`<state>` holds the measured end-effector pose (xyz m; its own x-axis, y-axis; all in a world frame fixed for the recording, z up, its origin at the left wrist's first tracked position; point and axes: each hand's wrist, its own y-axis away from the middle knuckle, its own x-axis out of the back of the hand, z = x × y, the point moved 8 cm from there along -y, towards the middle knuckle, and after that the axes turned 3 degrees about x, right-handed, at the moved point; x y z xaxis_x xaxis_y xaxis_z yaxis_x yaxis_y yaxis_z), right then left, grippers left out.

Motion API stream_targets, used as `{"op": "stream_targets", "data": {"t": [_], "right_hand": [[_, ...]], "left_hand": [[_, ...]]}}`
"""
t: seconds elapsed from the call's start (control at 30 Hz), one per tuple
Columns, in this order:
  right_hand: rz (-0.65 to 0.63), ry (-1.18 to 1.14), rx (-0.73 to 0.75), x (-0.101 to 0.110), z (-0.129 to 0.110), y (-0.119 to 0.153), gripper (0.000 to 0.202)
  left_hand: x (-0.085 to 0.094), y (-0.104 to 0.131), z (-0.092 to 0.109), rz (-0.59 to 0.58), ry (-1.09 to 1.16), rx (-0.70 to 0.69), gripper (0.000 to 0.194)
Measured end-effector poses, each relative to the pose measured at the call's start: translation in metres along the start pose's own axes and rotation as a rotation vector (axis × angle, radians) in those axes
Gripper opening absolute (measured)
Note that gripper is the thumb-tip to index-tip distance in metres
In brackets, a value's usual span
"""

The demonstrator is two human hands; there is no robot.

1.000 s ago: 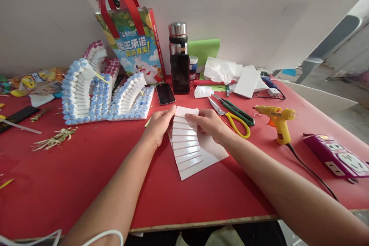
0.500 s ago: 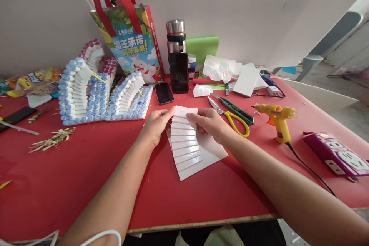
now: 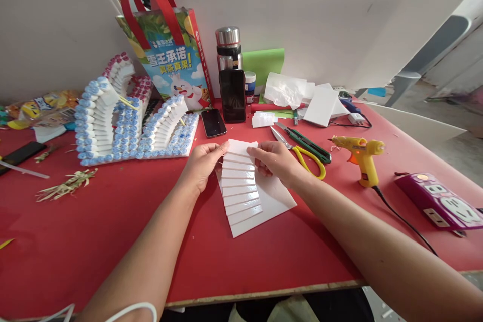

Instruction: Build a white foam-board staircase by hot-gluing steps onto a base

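Stepped white foam-strip fan (image 3: 241, 188) on backing sheet, mid-table toward front edge. Left hand (image 3: 204, 161) and right hand (image 3: 277, 161) pinching topmost strip (image 3: 241, 147), seating it. Next, judged: firm, even press, edges aligned.

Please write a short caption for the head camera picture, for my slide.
Both hands, left hand and right hand, hold the top strip of a stepped white foam-board piece on a red table.

The stepped strip piece (image 3: 243, 188) lay on the bench (image 3: 113, 221) between the left hand (image 3: 204, 163) and right hand (image 3: 277, 161). Scissors (image 3: 302, 153) lay just right of it, the glue gun (image 3: 360, 153) farther right, a phone (image 3: 213, 122) behind.
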<state>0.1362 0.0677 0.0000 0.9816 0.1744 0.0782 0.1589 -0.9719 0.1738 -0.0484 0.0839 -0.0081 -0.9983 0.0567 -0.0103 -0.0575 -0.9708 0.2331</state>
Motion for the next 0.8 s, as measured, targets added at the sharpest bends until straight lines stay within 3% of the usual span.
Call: {"op": "stream_targets", "data": {"t": [0.33, 0.6, 0.8], "right_hand": [[-0.006, -0.032, 0.003, 0.000, -0.004, 0.002, 0.040], [0.129, -0.099, 0.064, 0.029, -0.004, -0.003, 0.038], [0.217, -0.097, 0.157, 0.048, -0.010, -0.006, 0.024]], "left_hand": [[-0.001, 0.002, 0.003, 0.005, -0.014, 0.008, 0.041], [0.032, 0.002, 0.020, 0.357, -0.077, -0.205, 0.034], [0.034, 0.008, 0.030, 0.393, -0.058, -0.286, 0.047]]}}
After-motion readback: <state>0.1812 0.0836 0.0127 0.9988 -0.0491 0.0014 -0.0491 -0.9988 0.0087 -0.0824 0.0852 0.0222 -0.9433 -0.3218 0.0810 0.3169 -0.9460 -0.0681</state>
